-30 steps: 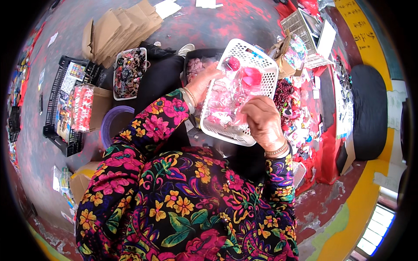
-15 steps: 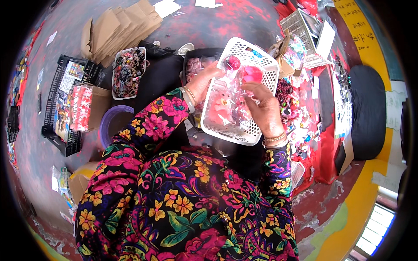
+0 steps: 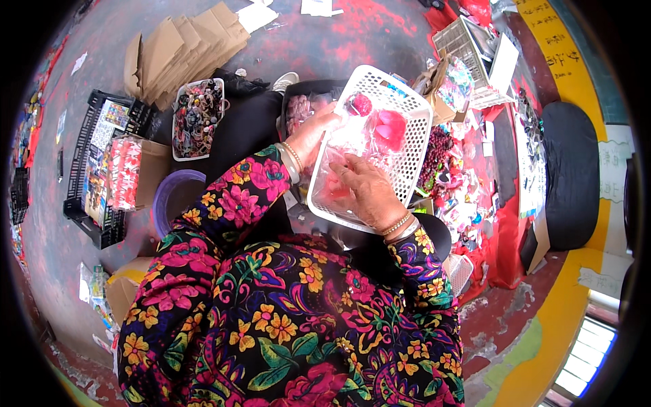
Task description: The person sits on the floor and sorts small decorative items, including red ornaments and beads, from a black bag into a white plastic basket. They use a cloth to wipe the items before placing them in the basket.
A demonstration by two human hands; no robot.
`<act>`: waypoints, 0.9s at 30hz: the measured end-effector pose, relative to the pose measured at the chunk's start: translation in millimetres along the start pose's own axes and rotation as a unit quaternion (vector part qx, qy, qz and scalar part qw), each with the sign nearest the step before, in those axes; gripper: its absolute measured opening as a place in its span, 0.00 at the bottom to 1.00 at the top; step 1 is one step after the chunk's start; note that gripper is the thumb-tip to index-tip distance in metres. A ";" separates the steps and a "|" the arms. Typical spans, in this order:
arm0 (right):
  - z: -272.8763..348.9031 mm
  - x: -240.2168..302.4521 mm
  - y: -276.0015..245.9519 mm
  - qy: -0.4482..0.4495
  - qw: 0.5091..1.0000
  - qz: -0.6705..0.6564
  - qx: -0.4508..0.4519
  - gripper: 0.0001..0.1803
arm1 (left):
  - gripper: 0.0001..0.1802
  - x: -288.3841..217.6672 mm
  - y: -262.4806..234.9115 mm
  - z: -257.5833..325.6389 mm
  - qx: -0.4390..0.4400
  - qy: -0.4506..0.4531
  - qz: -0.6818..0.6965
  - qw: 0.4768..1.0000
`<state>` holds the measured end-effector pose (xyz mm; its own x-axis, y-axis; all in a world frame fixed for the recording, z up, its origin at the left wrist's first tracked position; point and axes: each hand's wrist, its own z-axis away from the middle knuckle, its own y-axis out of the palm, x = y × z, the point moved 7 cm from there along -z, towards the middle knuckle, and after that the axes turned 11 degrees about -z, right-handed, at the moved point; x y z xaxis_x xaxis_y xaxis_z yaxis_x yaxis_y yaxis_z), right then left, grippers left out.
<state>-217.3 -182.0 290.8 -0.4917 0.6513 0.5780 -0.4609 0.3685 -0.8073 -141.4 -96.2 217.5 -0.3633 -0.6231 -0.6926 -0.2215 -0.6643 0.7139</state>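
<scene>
A white perforated plastic basket [image 3: 422,108] is held tilted in front of me. It contains small pink and red items in clear plastic bags, among them a bright pink piece [image 3: 390,130] and a dark pink round one [image 3: 359,104]. My left hand [image 3: 313,138] grips the basket's left rim, its thumb over the edge and its fingers out of sight beneath. Inside the near half of the basket, my right hand [image 3: 371,192] has its bent fingers pressed together among the shiny wrapped items. Its fingertips are partly hidden, so what they hold cannot be made out.
Behind the basket stands a dark bin [image 3: 293,91] with pink packets. To the left are a basket of hair ties [image 3: 198,112], a purple tub [image 3: 163,203], a black crate [image 3: 102,234] and folded cardboard [image 3: 186,51]. Mixed trinkets [image 3: 461,197] lie on red cloth at right.
My right hand has moved left and nearer to me, lower in the basket, covering the pink packet seen there before. My left hand keeps its hold; the basket has shifted slightly.
</scene>
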 end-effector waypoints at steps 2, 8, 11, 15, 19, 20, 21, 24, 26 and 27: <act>0.9 -1.7 1.0 -0.044 0.999 -0.013 -0.027 0.37 | 0.24 2.7 -5.0 -2.1 -0.001 -0.003 -0.006 1.000; -5.9 -8.2 14.2 -0.028 0.999 -0.016 -0.009 0.39 | 0.25 8.4 -4.1 -1.5 0.021 -0.008 0.020 1.000; -11.3 -6.1 26.0 -0.008 0.998 0.059 0.016 0.40 | 0.23 12.1 -9.8 1.3 0.003 -0.033 0.044 0.998; -12.0 -8.0 39.5 0.006 0.986 0.165 0.039 0.40 | 0.21 13.3 -9.2 0.6 -0.012 -0.035 0.063 0.997; -12.4 -10.8 40.9 0.020 0.986 0.158 0.041 0.41 | 0.21 14.8 -12.4 -0.5 -0.023 -0.041 0.051 0.998; -12.9 -7.7 36.0 0.028 0.987 0.152 0.053 0.41 | 0.21 15.2 -13.9 0.0 -0.028 -0.043 0.046 0.998; -13.0 -5.4 31.0 0.036 0.986 0.146 0.064 0.40 | 0.20 14.4 -15.9 -1.1 -0.032 -0.034 0.035 0.998; -10.2 -3.8 5.7 0.025 0.992 0.121 0.034 0.37 | 0.20 10.6 -17.6 -3.1 -0.036 -0.020 0.018 0.999; -0.8 -6.3 -13.0 0.013 0.996 0.092 0.018 0.36 | 0.19 8.6 -12.6 -2.7 -0.024 -0.027 0.029 0.999; 1.0 -6.7 -21.6 0.000 0.997 0.076 0.010 0.35 | 0.19 5.9 -12.8 -2.1 -0.028 -0.024 0.030 0.999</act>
<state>-204.8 -195.0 304.4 -0.5566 0.6995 0.4482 -0.3955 0.2513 -0.8834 -138.8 -92.3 204.1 -0.4168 -0.6430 -0.6425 -0.1481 -0.6493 0.7459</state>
